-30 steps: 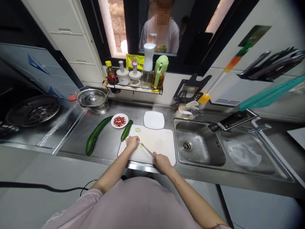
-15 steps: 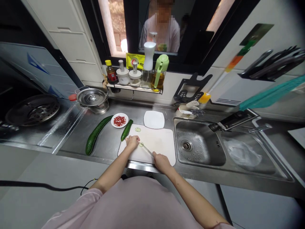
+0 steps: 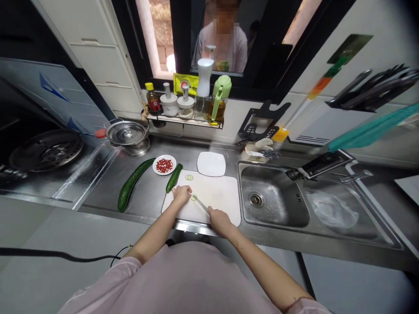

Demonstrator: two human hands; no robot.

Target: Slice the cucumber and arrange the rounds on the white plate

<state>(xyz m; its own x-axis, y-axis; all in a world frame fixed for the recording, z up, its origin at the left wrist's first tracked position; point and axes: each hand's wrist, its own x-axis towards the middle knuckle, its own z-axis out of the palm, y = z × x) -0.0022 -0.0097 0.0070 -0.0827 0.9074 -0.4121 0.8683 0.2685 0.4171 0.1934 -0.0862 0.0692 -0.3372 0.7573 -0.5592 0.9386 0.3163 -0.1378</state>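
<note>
My left hand (image 3: 182, 195) rests on the white cutting board (image 3: 218, 185) with its fingers curled down. What lies beneath those fingers is hidden. A pale round cucumber slice (image 3: 194, 197) sits against the fingertips, beside the blade. In my right hand (image 3: 221, 221) is the handle of a knife (image 3: 203, 206), its blade slanting across the board toward my left hand. Just left of my left hand, a dark green cucumber piece (image 3: 174, 178) lies at the board's edge. More cucumber slices (image 3: 189, 177) lie near the board's top edge.
A long green cucumber (image 3: 133, 184) lies on the steel counter, near a small plate (image 3: 164, 159) of chopped red bits. Behind the board stands a white square plate (image 3: 211, 164). To the right is the sink (image 3: 275, 192); a lidded metal pot (image 3: 129, 136) stands at back left.
My right hand has shifted very slightly left with the knife. My left hand and the cucumber slices look the same.
</note>
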